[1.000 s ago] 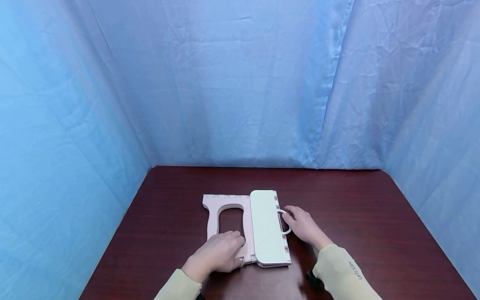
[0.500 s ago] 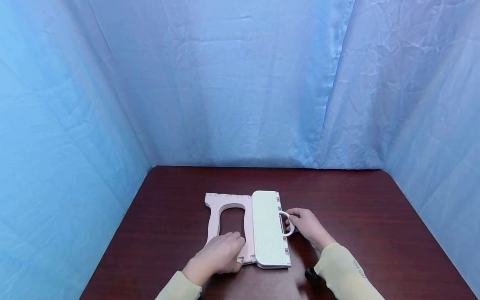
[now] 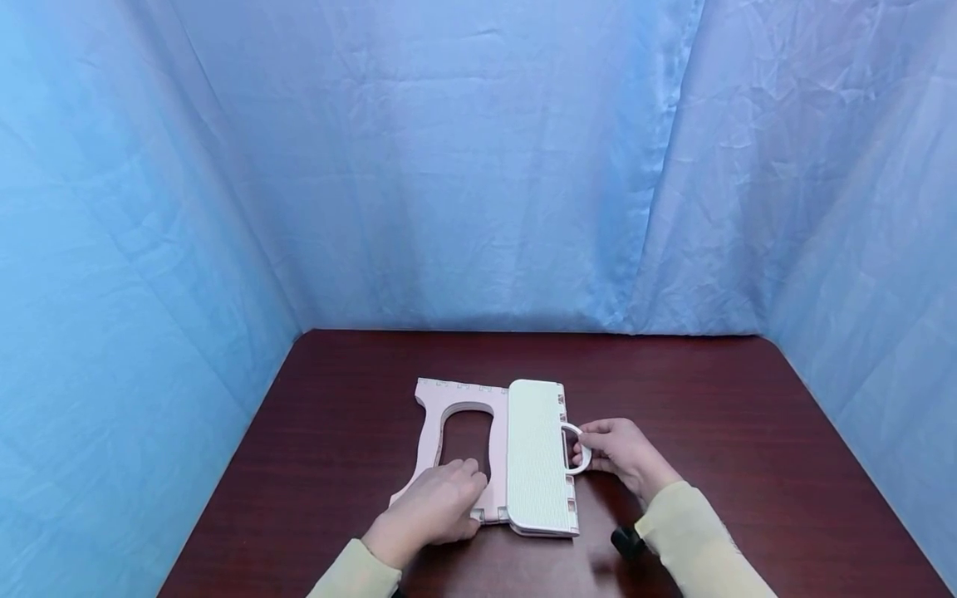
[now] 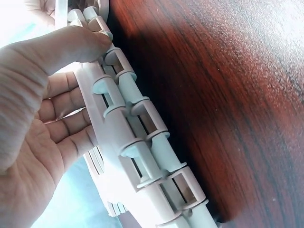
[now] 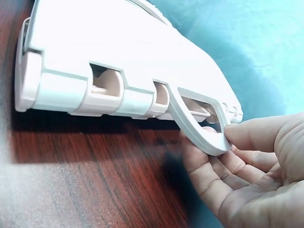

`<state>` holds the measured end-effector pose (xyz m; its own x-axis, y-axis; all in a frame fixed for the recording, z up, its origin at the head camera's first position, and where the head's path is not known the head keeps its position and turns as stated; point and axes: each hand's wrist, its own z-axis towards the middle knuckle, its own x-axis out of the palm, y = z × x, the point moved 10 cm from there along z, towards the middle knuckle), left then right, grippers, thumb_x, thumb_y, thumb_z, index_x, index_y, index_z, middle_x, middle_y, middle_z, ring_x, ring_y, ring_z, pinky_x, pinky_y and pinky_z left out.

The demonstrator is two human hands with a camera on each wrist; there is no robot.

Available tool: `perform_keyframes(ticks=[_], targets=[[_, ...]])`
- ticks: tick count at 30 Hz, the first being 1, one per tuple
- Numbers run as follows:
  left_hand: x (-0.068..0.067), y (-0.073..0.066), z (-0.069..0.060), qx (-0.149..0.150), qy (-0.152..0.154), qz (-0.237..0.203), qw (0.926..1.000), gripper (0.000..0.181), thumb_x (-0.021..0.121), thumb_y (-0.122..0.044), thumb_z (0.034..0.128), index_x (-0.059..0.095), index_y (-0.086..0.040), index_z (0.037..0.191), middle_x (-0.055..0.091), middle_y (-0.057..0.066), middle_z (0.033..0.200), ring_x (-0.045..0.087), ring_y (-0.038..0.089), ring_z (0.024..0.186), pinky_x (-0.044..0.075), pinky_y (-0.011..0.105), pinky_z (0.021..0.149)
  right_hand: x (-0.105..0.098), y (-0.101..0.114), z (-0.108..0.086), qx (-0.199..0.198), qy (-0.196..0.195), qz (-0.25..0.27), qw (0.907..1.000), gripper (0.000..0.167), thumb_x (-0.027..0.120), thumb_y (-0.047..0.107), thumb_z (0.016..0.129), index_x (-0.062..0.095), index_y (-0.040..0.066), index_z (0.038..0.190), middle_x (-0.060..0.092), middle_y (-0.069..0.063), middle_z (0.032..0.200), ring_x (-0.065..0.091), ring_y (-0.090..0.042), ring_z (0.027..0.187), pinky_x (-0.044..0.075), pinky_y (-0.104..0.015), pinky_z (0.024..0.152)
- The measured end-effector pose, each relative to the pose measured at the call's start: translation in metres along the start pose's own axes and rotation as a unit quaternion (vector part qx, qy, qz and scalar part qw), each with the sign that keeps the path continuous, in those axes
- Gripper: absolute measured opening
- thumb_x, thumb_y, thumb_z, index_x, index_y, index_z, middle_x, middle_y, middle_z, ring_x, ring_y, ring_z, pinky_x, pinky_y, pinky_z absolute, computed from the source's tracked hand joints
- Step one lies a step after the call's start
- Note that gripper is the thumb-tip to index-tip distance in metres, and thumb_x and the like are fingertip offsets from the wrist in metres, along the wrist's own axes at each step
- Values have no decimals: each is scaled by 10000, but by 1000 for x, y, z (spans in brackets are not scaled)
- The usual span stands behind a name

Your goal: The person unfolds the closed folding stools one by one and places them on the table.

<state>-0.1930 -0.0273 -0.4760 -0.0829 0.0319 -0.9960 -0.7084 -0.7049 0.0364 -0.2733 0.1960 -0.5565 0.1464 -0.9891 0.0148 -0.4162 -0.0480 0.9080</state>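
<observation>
The folded stool point(image 3: 537, 457) is on the bench point(image 3: 710, 390), well apart from its far and side edges; the left hand point(image 3: 435, 505) grips its near edge, the right hand point(image 3: 626, 455) pinches its handle point(image 5: 195, 132).

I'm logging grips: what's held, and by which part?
The pink and white folding plastic stool: the right hand pinches its curved white handle; the left hand grips its hinged pink edge.

Two hands point(image 3: 437, 502) point(image 3: 628, 455), one stool point(image 3: 537, 457)
</observation>
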Motion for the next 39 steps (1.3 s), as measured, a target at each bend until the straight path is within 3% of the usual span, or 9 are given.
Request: perform_keyframes(ticks=[20, 39], targets=[[-2, 2, -5, 158, -368, -185, 9990, 338, 860, -339, 687, 562, -199, 766, 457, -76, 772, 467, 101, 677, 434, 257, 554, -1, 5, -9, 137, 167, 105, 9997, 307, 546, -12, 1007, 493, -212, 1235, 650, -176, 892, 703, -213, 741, 607, -355, 719], [-7, 4, -2, 198, -566, -399, 9974, 308, 862, -321, 700, 598, -196, 799, 428, -93, 769, 435, 89, 691, 416, 240, 559, -7, 22, -14, 46, 181, 241, 9995, 351, 545, -15, 997, 450, -214, 1270, 661, -178, 897, 709, -204, 743, 601, -340, 734]])
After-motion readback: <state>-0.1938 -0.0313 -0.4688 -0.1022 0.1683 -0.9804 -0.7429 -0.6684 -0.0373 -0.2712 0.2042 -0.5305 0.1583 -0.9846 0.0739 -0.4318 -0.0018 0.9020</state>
